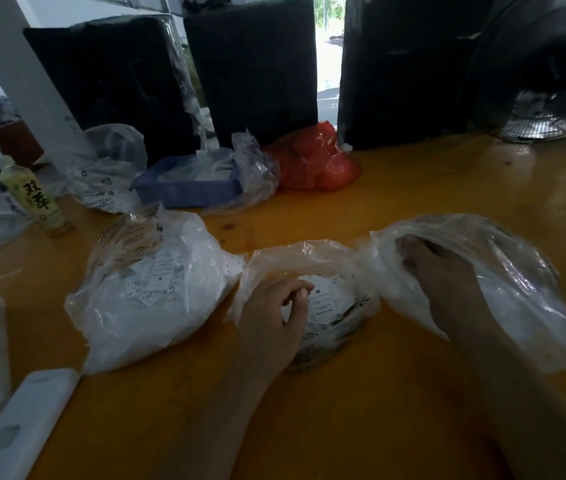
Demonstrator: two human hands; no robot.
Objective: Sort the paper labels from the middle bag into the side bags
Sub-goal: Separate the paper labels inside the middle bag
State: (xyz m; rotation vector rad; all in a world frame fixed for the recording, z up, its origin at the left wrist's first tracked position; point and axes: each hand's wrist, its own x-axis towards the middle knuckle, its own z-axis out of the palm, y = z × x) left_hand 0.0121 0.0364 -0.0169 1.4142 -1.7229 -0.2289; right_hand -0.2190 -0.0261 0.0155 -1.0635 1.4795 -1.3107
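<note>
Labels could spill or land in the wrong bag, I judge, if the thin clear middle plastic bag (pixel 309 271) shifts as fingers pull out. Left hand (pixel 271 320) reaches into it, fingers curled and pinching a white paper label marked M (pixel 323 303). Right hand (pixel 444 271) sits inside the crumpled clear right-side bag (pixel 516 271), loosely curled; whether it holds anything, I cannot tell. Clear left-side bag of small white labels (pixel 146 289) lies untouched on the orange table (pixel 413 188).
</note>
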